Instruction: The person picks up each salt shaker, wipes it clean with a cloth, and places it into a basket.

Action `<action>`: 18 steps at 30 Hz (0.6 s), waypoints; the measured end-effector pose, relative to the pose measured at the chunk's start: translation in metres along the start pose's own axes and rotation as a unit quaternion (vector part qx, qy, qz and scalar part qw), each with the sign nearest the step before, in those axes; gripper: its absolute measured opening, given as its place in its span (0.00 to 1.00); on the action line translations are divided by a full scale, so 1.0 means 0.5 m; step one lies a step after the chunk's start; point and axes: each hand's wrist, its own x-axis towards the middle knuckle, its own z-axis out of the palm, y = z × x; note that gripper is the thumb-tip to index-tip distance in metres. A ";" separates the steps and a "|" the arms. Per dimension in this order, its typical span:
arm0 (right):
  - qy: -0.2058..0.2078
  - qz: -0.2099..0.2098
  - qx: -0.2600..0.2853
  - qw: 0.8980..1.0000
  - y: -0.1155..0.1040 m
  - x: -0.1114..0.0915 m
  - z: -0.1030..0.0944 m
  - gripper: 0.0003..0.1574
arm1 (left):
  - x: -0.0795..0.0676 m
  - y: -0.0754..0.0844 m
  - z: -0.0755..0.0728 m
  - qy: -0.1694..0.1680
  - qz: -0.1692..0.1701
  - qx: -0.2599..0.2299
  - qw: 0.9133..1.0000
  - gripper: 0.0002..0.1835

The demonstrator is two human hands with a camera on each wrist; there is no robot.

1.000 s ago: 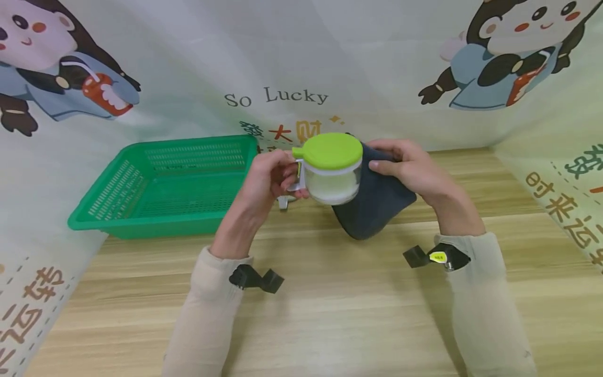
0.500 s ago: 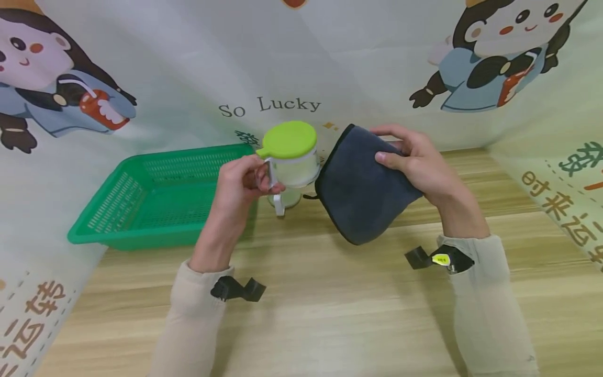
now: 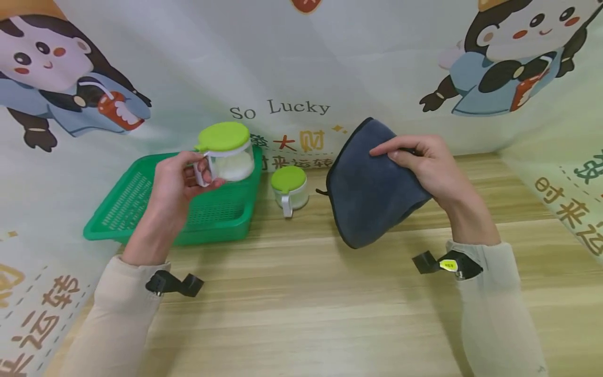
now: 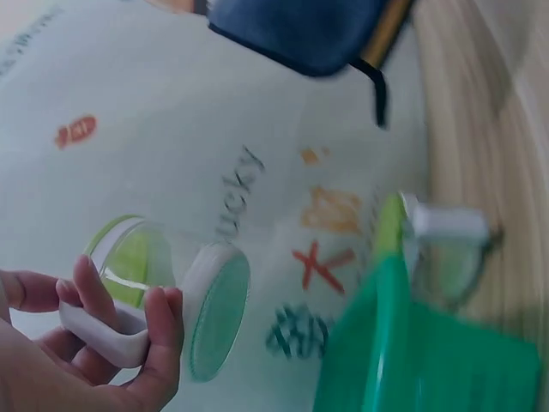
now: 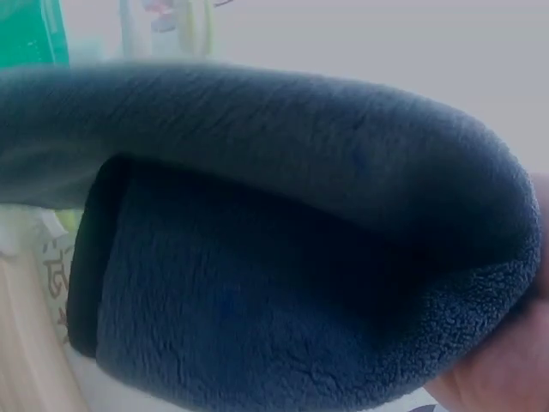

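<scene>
My left hand [image 3: 181, 180] grips the white handle of a clear seasoning jar [image 3: 232, 163] with a green lid, raised over the green basket. White contents show in its bottom. In the left wrist view, the fingers [image 4: 159, 330] curl through the handle of the tilted jar [image 4: 171, 275]. My right hand [image 3: 424, 162] pinches a folded dark grey cloth [image 3: 372, 188] between thumb and fingers, held up over the table. The cloth [image 5: 257, 283] fills most of the right wrist view and hides much of that hand. A second green-lidded jar [image 3: 289, 191] stands on the table between the hands.
The green plastic basket [image 3: 226, 233] sits at the back left, against a printed backdrop [image 3: 377, 63]. The backdrop also rises along both sides of the wooden table [image 3: 301, 303]. The second jar stands just right of the basket.
My left hand has carried the jar left, away from the cloth to over the basket, uncovering the second jar. The right hand still holds the cloth, which now hangs more open to view.
</scene>
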 end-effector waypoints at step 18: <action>-0.003 0.004 0.054 0.999 -0.011 -0.009 -0.008 0.21 | 0.115 -0.024 -0.209 0.035 -0.150 0.161 0.975 0.11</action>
